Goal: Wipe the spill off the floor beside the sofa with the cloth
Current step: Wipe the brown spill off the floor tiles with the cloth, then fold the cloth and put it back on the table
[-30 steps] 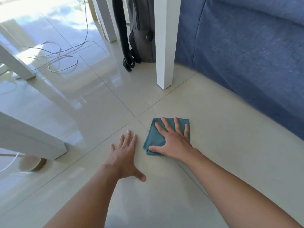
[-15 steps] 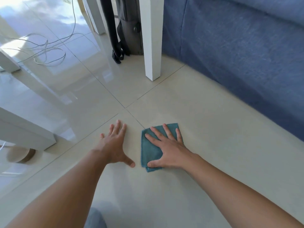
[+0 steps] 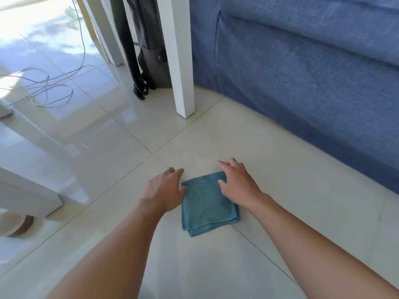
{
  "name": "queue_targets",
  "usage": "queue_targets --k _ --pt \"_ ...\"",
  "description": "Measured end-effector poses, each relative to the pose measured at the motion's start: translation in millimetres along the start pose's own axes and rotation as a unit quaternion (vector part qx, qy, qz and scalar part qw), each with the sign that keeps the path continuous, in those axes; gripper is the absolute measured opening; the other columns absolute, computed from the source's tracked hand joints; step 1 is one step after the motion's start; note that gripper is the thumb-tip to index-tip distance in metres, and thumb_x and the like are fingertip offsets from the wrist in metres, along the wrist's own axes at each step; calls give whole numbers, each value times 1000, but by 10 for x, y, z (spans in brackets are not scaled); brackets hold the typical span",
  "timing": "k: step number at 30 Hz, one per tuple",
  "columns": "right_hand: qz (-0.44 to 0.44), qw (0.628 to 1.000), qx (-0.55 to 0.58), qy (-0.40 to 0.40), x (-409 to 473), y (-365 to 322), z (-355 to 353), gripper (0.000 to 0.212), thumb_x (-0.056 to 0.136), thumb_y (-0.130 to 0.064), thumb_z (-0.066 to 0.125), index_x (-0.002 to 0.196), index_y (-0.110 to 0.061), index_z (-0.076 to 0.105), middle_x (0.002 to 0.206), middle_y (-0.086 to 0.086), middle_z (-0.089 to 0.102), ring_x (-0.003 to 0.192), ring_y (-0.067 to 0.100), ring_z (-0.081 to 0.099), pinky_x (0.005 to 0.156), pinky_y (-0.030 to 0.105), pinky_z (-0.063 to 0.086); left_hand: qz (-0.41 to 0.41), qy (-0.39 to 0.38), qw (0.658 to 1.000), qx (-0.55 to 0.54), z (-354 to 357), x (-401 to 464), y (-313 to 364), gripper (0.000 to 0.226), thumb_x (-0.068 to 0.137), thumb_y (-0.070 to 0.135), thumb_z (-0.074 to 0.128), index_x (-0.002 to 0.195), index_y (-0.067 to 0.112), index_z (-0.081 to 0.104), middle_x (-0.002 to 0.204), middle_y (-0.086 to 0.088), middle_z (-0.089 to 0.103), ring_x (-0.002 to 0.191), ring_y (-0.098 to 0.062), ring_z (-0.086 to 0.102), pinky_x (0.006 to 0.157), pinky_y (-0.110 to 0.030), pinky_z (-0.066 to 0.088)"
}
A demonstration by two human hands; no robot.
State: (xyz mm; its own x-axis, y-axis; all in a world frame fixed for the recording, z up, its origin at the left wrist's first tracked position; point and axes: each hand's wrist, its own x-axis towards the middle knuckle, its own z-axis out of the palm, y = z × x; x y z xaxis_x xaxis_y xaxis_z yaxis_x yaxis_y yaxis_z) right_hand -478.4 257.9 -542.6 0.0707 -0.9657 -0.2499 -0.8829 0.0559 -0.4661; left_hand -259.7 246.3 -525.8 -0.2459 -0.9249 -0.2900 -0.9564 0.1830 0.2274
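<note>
- The right hand (image 3: pixel 238 183) lies at the cloth's far right corner, its fingers loosely bent and spread, reaching past the cloth's far edge; whether the fingertips press the floor I cannot tell.
- The left hand (image 3: pixel 165 190) sits just beside the cloth's left edge, fingers relaxed and fairly straight, thumb side touching or nearly touching the fabric; it grips nothing.
- The cloth (image 3: pixel 206 205), teal and folded into a rough square, lies flat on the floor between the two hands, near the middle of the view.
- The floor (image 3: pixel 280 169) is glossy cream tile with thin grout lines crossing at 12 o'clock from the cloth; a faint pale smear shows just beyond the cloth's far edge.
- The sofa (image 3: pixel 302 72), in blue fabric, fills the 1 to 3 o'clock side, its base meeting the floor.
- A white furniture leg (image 3: pixel 180 61) stands at 12 o'clock, with a dark bag (image 3: pixel 151 61) behind it.
- Loose pale cables (image 3: pixel 47 89) coil on the floor at 10 o'clock, in bright light.
- Another white furniture piece (image 3: pixel 28 195) sits at 9 o'clock.
</note>
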Motion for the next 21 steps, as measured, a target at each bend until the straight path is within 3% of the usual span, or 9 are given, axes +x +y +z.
queue_targets --k 2,5,8,10,12,14,17,19,21 --pt "21 1000 -3 -22 32 43 13 36 98 -22 56 134 -20 52 129 -4 44 123 19 38 97 36 45 -17 -8 1000 0 26 48 54 48 95 42 49 138 22 48 136 -2 48 117 -27 53 87 -40 48" --pt "22 999 28 0 20 75 59 11 95 -19 60 106 -22 60 108 -6 47 114 18 41 90 31 41 -24 -2 1000 -12 108 57 118 40 94 43 54 128 23 58 130 -2 46 117 -24 47 90 -39 48" --pt "25 992 124 25 -35 105 48 12 91 -18 64 88 -25 55 91 -6 53 92 17 49 72 29 40 -33 13 998 -61 167 33 180 27 96 31 50 119 21 61 125 -4 49 117 -25 44 91 -37 44" --pt "39 976 208 59 -68 128 8 13 91 -20 65 88 -25 54 80 -3 62 73 19 54 64 31 43 -50 24 986 -156 174 15 214 21 98 26 44 111 18 58 114 -5 57 114 -27 47 86 -37 43" --pt "64 955 273 95 -78 144 -28 13 93 -26 65 95 -31 53 76 3 66 66 20 57 63 32 46 -91 47 945 -310 133 -7 247 16 101 26 41 105 16 52 99 -6 64 100 -27 56 76 -39 44" --pt "93 935 328 101 -80 149 -49 19 94 -27 67 104 -38 54 77 14 68 65 19 59 65 32 47 -119 60 904 -407 92 -29 271 15 103 29 40 107 18 47 97 -8 66 93 -25 59 75 -39 44" --pt "108 891 440 27 -84 148 -62 34 90 -21 74 115 -40 61 94 12 75 85 20 70 81 36 53 -164 70 845 -503 78 -51 297 13 103 32 40 113 23 42 103 -2 63 95 -22 58 78 -40 46" --pt "98 842 529 -44 -107 170 -66 39 87 -7 77 117 -30 68 97 11 76 90 22 71 85 38 53 -187 58 805 -560 47 -51 288 9 102 32 46 106 25 49 100 -2 63 87 -20 57 75 -42 49" --pt "86 820 557 -98 -134 203 -61 32 83 5 75 108 -15 74 94 9 75 92 22 69 89 34 52 -176 1 778 -603 14 -69 239 7 97 27 59 102 22 59 101 -3 64 86 -22 61 72 -44 54"
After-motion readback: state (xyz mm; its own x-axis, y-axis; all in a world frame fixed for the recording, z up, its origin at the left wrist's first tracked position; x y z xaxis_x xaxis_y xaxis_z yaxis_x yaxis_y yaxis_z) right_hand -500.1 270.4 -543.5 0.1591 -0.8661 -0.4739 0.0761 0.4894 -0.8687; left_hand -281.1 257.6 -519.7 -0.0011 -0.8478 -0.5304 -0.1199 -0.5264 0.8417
